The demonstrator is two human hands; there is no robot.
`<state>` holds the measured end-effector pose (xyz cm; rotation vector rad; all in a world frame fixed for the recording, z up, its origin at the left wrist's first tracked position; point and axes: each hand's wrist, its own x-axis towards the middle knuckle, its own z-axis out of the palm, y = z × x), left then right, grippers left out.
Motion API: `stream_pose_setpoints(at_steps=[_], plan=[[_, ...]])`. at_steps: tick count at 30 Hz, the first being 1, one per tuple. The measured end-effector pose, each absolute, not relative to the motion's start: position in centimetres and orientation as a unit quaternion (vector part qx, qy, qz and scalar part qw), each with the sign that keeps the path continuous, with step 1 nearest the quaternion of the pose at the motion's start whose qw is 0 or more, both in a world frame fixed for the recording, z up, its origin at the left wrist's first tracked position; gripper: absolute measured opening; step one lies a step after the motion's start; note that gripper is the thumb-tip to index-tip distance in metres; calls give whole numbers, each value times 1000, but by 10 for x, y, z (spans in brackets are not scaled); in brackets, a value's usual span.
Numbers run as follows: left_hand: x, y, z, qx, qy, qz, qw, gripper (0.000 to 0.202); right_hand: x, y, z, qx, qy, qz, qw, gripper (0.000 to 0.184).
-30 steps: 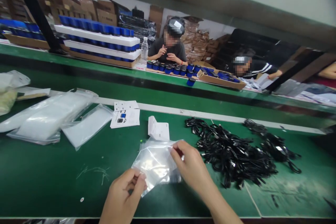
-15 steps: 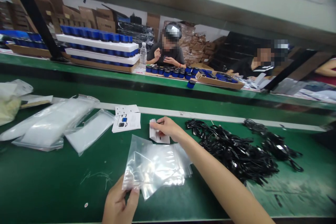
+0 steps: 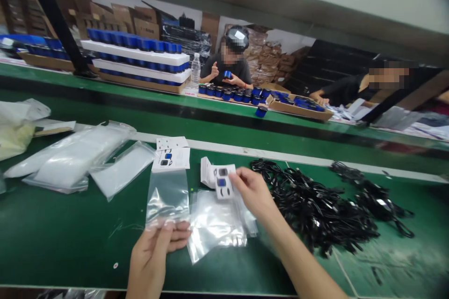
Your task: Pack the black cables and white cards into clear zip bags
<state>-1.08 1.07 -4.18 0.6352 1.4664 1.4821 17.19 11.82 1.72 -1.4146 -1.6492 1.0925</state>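
While the two hands work apart, a stretch of green mat (image 3: 206, 271) between them, the nearest items are these. Left hand (image 3: 154, 254): palm up at the near bench edge, fingers (image 3: 168, 229) pinching the lower edge of a clear zip bag (image 3: 167, 198), which stands up from them toward the far side. Right hand (image 3: 253, 191): wrist raised, forearm slanting in from the lower right, thumb and fingertips gripping a small printed card (image 3: 224, 182) by its side edge, above the bag pile. Handling note: holding film and card by their edges should keep the printed face unbent and the film uncreased. Alongside: loose clear bags (image 3: 213, 229), a folded white leaflet (image 3: 206, 173), tangled black cables (image 3: 315, 205). Farther: a printed sheet (image 3: 171, 159), packed bags (image 3: 73, 161); across the bench, a co-worker (image 3: 229, 63) holding a blue-capped jar (image 3: 227, 74).
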Motion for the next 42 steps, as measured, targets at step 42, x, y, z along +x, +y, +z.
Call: stream_pose_setpoints(at_steps=[42], plan=[[1,2,4,606,629,456,169,18,162,21,-15,-289,-829,-21,478,32]])
